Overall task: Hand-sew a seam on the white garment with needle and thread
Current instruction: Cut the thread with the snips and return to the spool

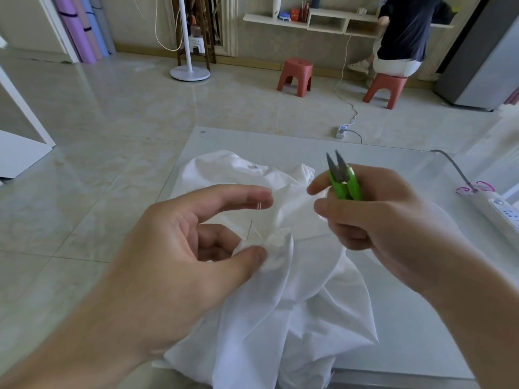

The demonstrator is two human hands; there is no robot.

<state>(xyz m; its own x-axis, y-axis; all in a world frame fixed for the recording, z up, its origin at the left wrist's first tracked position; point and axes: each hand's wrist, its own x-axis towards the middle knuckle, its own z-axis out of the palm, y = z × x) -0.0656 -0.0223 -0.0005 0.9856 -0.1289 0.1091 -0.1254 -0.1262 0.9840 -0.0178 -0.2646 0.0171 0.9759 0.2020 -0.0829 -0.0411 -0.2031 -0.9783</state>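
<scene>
Over the pale table top [393, 290] we hold the crumpled white cotton garment [280, 304], our left hand [179, 248] pinching a fold between thumb and curled fingers so the thin steel needle [249, 228] stands clear, forefinger extended. Our right hand [373, 211] grasps the green-handled thread snips [343, 178], blades parted, probably ready to cut the thread.

Left hand [179, 248] pinches between thumb and curled fingers, forefinger straight; right hand [373, 214] curled, gripping.

garment [283, 299] — white | snips [346, 184] — green handles, grey blades | stools [295, 76] — red
</scene>
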